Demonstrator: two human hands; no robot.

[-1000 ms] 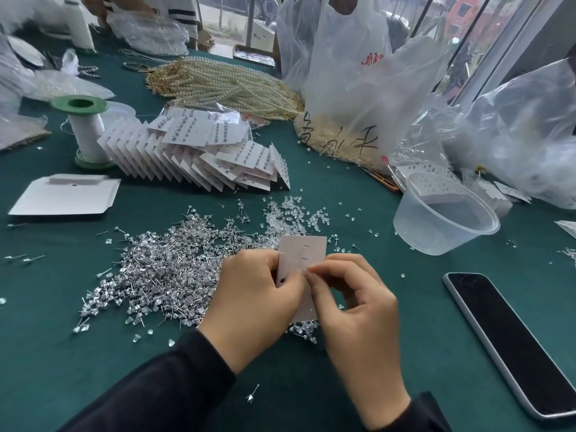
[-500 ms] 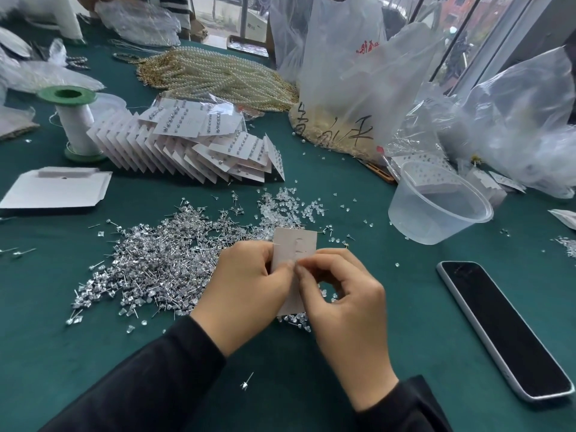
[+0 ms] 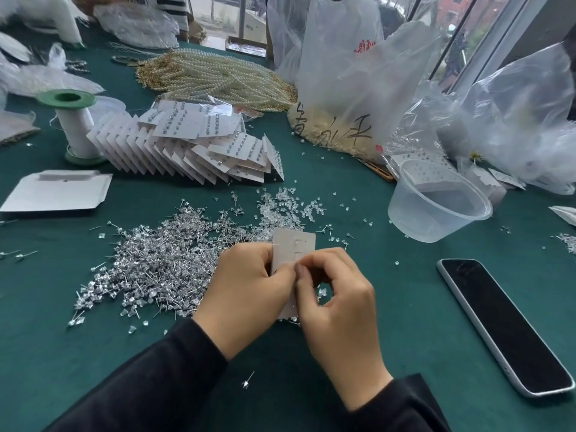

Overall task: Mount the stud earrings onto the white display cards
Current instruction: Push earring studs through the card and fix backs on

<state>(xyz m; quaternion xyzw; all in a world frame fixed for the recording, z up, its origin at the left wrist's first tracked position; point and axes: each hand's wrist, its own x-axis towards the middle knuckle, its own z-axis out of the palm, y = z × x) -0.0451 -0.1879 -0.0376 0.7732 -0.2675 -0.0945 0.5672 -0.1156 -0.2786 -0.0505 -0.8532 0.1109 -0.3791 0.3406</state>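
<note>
Head cam: job is mid-run, nowhere near finished.

Done: fanned stack of filled cards (image 3: 193,151) sits left of centre toward the far side of the table (image 3: 93,353). Rows of studs show on the top ones. No exact count possible, they overlap.

WIP: one display card (image 3: 294,244) is held upright above the near-centre of the table, over the near-right end of the stud pile (image 3: 156,263). L hand (image 3: 246,285) grips its left edge, fingers curled round it. R hand (image 3: 336,304) has thumb + index pinched together on the card at approx mid-height. Can't tell if a stud or a clear back sits between the tips, it's hidden and too small. The side facing the cam shows a couple of thin lines near the top that look like posts. My read: upper holes are loaded and the lower ones still need filling. Card front isn't visible, so that's unconfirmed.

Left to do: the stud pile is still big and spreads from centre toward the left edge. Clear backs (image 3: 286,207) are heaped just beyond the held card. One stray stud (image 3: 247,381) lies near the near edge between the sleeves. So plenty of stock remains to mount.

Blank card supply isn't ID'd. A flat white carton (image 3: 56,194) lies at the left edge, contents unknown. Clear tub (image 3: 436,207) sits right of centre, phone (image 3: 498,325) toward the near-right corner. Neither is in use.
</note>
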